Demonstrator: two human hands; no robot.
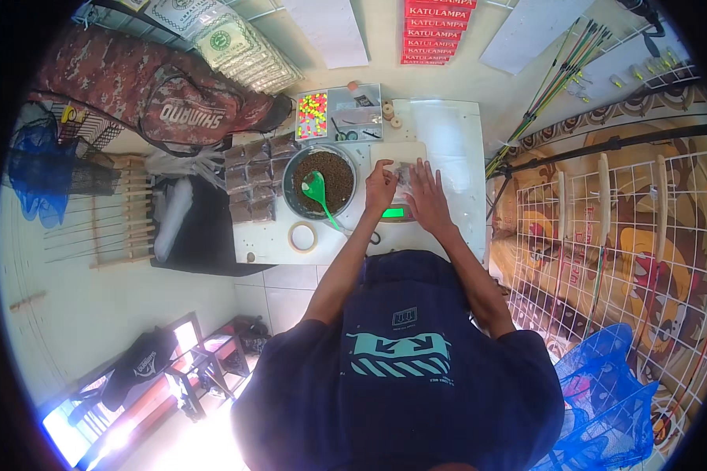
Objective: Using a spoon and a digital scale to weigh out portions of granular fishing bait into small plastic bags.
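Observation:
A small clear plastic bag [403,174] lies between my hands over a digital scale, its contents mostly hidden. My left hand [381,187] is at the bag's left side with bent fingers; whether it pinches the plastic is unclear. On the other side my right hand [428,197] rests flat against the bag, fingers extended. Below them glows the green display [394,212] of the scale. To the left stands a round metal pot [287,194] of brown pellets [336,171]. A green plastic spoon [314,187] lies in it, its handle across the rim.
Several filled bags [253,176] lie in rows left of the pot. A tape roll [302,236] and scissors [375,237] are near the table's front edge. Behind stands a compartment box [359,118] with colored floats. A white wire grid [601,235] rises at right.

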